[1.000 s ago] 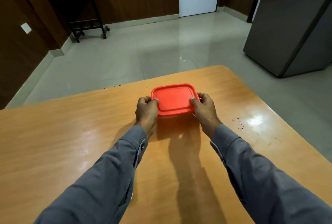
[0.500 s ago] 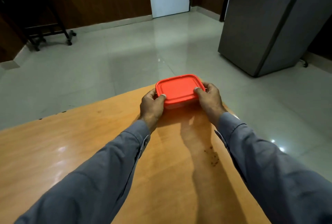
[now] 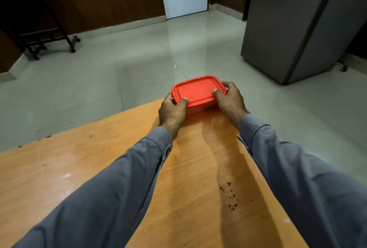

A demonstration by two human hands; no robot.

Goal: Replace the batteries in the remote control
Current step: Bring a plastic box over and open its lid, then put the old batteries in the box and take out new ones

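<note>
A big wooden table (image 3: 103, 170) fills the near part of the view, with a grey cabinet (image 3: 301, 21) standing on the pale floor (image 3: 139, 64) behind it. A box with a red lid (image 3: 197, 90) sits at the table's far corner. The left hand (image 3: 172, 111) grips its left end, thumb on top of the lid. The right hand (image 3: 230, 99) grips the right end, thumb on the lid, fingers curled round the far side. The box may be just off the table; it is hard to tell. Small dark crumbs (image 3: 231, 198) lie on the table near the right sleeve (image 3: 309, 184).
</note>
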